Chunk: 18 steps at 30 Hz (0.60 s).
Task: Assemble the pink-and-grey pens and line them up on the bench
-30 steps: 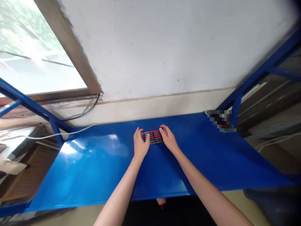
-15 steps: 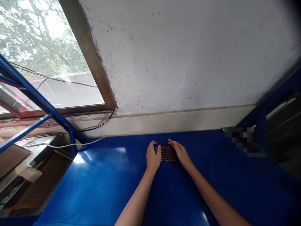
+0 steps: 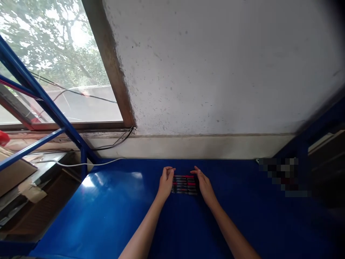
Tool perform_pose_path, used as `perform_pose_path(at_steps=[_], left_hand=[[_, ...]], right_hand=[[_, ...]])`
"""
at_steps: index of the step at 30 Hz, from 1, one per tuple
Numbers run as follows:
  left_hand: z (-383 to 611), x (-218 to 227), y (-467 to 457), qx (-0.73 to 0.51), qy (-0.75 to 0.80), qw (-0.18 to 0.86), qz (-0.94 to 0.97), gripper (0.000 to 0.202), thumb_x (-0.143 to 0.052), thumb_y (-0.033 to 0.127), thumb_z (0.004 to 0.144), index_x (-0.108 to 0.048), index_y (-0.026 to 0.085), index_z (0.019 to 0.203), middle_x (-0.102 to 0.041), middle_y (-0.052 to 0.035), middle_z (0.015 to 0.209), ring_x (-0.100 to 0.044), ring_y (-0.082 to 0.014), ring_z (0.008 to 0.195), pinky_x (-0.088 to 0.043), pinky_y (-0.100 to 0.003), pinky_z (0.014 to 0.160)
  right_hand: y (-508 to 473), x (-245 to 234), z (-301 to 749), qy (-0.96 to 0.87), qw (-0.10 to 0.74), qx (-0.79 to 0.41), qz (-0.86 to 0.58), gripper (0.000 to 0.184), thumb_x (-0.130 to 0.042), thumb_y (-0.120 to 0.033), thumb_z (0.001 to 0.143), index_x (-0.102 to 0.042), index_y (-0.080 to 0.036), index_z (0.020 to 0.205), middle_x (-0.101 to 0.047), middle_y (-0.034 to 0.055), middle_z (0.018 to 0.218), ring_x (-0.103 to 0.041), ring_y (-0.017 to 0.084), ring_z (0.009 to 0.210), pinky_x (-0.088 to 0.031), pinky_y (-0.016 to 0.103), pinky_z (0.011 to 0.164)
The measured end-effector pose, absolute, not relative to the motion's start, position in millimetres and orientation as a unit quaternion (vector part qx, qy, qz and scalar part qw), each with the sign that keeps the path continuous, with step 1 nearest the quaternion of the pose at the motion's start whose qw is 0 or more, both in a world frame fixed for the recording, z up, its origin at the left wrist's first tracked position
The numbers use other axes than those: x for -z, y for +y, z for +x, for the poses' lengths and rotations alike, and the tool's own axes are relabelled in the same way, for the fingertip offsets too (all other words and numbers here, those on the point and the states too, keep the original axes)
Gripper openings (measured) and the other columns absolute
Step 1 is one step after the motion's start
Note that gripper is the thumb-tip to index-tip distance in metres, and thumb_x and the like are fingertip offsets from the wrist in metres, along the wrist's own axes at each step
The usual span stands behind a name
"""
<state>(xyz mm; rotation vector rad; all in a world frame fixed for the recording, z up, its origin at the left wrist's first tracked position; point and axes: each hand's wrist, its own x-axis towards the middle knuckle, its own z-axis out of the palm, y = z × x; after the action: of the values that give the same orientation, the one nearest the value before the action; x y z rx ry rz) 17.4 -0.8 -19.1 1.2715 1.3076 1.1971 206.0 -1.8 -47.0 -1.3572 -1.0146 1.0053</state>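
Observation:
A small row of several black and pink-red pens or markers (image 3: pixel 184 184) lies flat on the blue shelf top (image 3: pixel 113 201), near the wall. My left hand (image 3: pixel 165 182) presses against the left end of the row with its fingers together and curled. My right hand (image 3: pixel 204 183) presses against the right end in the same way. Both hands rest on the shelf and squeeze the bundle between them.
A white wall (image 3: pixel 215 72) rises just behind the shelf. A window (image 3: pixel 54 72) with blue frame bars (image 3: pixel 40 104) is at the left, and cables (image 3: pixel 81 164) run along the sill. Cardboard (image 3: pixel 16 176) lies lower left. A blurred patch (image 3: pixel 283 172) sits at the right.
The view has tilted up and the hands now sit lower in the picture. Both hands have stayed at the ends of the row of pens, turning more edge-on against it.

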Motion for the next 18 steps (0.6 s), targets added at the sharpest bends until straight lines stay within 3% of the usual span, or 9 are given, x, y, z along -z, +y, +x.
perform_pose_path(at_steps=[5, 10, 18], left_hand=[[30.6, 16.5, -5.8, -0.487, 0.546, 0.405, 0.548, 0.031, -0.049, 0.049, 0.1, -0.058, 0.022, 0.113, -0.073, -0.0134, 0.123, -0.069, -0.0263, 0.114, -0.048, -0.042, 0.101], [33.1, 15.5, -7.5, -0.518, 0.553, 0.404, 0.513, 0.036, -0.044, 0.054, 0.101, -0.061, 0.022, 0.106, -0.073, -0.013, 0.125, -0.066, -0.0279, 0.12, -0.046, -0.044, 0.105], [33.3, 22.9, 0.6, -0.558, 0.534, 0.427, 0.47, 0.044, -0.048, 0.061, 0.098, -0.068, 0.022, 0.099, -0.075, -0.0119, 0.119, -0.063, -0.029, 0.126, -0.039, -0.047, 0.116]], right_hand=[[-2.1, 47.2, 201.3, -0.428, 0.559, -0.365, -0.609, 0.073, -0.044, -0.084, 0.084, -0.08, -0.022, 0.096, -0.057, 0.0133, 0.152, -0.047, 0.038, 0.146, -0.032, 0.053, 0.124], [2.5, 59.5, 206.9, -0.422, 0.596, -0.409, -0.547, 0.066, -0.047, -0.081, 0.088, -0.08, -0.023, 0.093, -0.063, 0.0113, 0.146, -0.056, 0.035, 0.139, -0.041, 0.051, 0.118], [3.3, 48.6, 204.1, -0.366, 0.621, -0.483, -0.498, 0.067, -0.051, -0.085, 0.083, -0.078, -0.024, 0.085, -0.065, 0.0113, 0.145, -0.049, 0.033, 0.145, -0.034, 0.049, 0.122]])
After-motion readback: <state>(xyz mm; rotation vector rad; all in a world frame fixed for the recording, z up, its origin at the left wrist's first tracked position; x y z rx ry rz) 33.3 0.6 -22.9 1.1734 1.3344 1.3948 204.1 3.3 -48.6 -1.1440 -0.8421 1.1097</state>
